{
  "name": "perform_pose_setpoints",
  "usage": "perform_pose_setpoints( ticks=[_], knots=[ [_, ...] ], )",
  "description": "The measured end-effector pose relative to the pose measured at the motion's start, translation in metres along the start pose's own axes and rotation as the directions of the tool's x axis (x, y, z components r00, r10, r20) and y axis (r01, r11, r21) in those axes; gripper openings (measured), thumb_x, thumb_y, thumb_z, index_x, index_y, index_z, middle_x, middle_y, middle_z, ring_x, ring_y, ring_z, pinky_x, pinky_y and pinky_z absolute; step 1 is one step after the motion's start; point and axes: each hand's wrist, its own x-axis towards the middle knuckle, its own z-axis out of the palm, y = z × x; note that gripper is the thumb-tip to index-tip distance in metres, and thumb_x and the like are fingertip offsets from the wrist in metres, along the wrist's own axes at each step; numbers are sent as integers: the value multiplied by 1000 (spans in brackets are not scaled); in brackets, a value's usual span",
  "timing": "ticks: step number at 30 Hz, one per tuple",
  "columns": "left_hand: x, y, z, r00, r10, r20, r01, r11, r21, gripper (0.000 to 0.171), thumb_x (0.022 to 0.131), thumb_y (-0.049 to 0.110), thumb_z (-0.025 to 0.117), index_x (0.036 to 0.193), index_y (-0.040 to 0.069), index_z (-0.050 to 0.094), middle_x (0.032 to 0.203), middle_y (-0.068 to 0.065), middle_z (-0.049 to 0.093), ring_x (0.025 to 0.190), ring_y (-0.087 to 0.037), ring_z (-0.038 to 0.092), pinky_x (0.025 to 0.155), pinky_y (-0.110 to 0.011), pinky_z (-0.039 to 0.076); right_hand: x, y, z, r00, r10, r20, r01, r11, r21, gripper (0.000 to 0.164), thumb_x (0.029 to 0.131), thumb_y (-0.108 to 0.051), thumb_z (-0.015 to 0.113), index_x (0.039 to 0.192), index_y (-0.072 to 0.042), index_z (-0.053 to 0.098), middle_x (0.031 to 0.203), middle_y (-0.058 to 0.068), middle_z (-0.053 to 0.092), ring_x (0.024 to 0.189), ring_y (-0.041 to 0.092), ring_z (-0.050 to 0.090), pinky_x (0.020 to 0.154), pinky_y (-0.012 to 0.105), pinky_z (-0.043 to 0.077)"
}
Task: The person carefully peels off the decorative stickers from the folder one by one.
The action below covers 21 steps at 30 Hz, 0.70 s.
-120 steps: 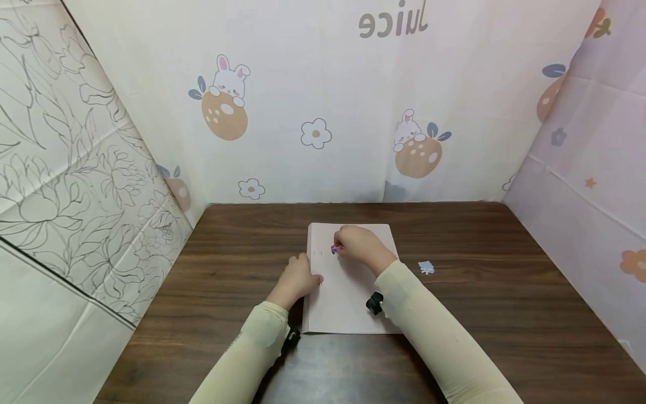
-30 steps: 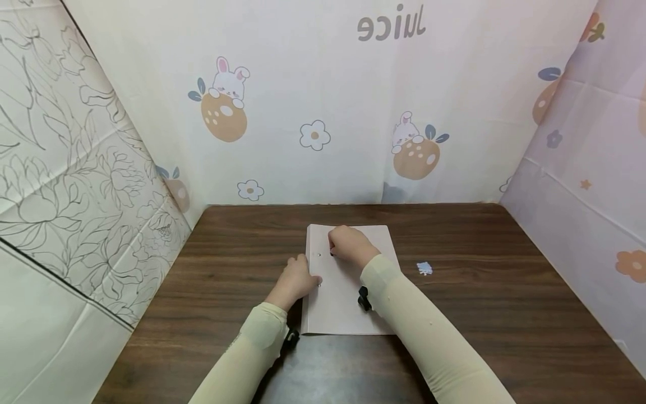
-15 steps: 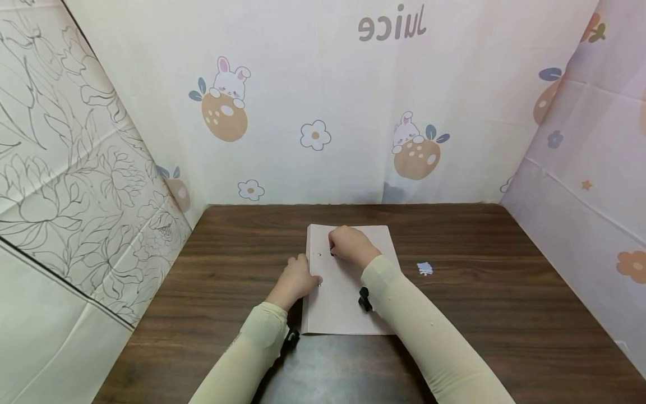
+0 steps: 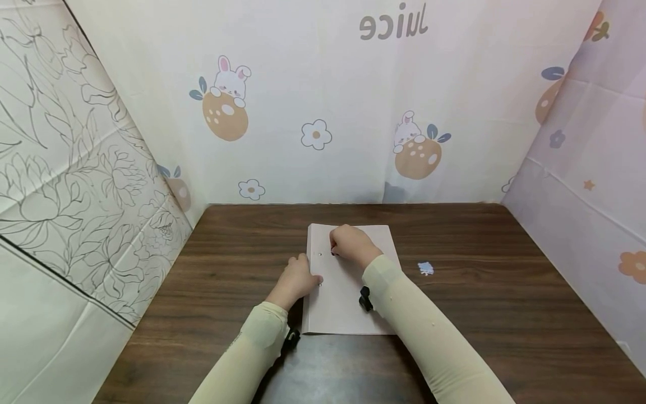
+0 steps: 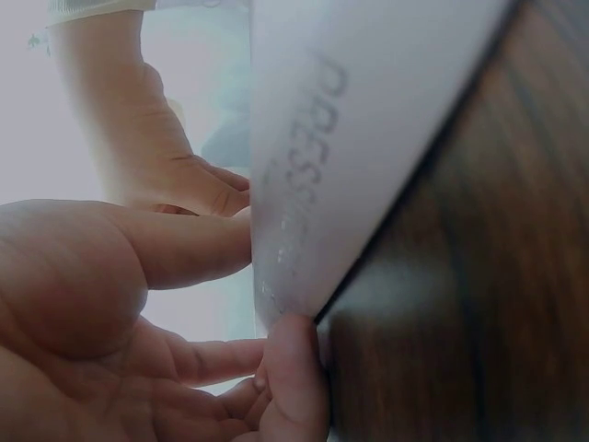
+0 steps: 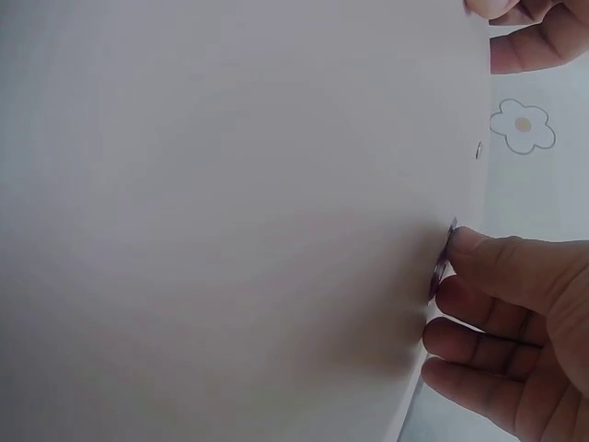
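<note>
A pale, thick binder [image 4: 348,303] lies on the table with its spine to the left; lettering starting "PRESS" runs along the spine [image 5: 304,157] in the left wrist view. My left hand [image 4: 295,278] holds the spine edge, thumb on the cover and the other fingers against the side. My right hand [image 4: 351,244] is over the upper cover, pinching a small purple sticker [image 6: 442,264] between thumb and forefinger, close against the cover. In the head view the fingers hide most of it. A small metal rivet [image 4: 319,254] shows left of this hand.
A pale blue sticker-like piece [image 4: 426,268] lies on the dark wooden table [image 4: 484,314], right of the binder. Printed curtains [image 4: 313,84] stand behind the table and at both sides. A black wrist camera [image 4: 365,299] hangs low over the binder.
Since four seconds ago my right hand has shifted slightly left, and its fingers now cover most of the purple sticker. Over the last second, both hands stay nearly still.
</note>
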Motion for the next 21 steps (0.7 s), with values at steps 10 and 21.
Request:
perform_pose_setpoints(
  ticks=[10, 21],
  knots=[
    [0, 0, 1, 1000, -1, -5, 1, 1000, 11, 73, 89, 31, 79, 141, -8, 46, 125, -31, 53, 103, -39, 62, 85, -51, 55, 0, 1, -1, 1000, -4, -5, 4, 1000, 4, 14, 92, -13, 76, 80, -16, 69, 74, -4, 64, 68, 14, 58, 65, 31, 49],
    [-1, 0, 1, 1000, 5, -9, -5, 1000, 18, 73, 89, 32, 79, 140, -8, 47, 126, -31, 54, 104, -40, 63, 87, -51, 54, 2, -1, 1, 999, -12, -36, 11, 999, -39, 18, 94, -6, 66, 79, -16, 68, 74, -3, 64, 67, 14, 56, 64, 30, 49]
  ],
)
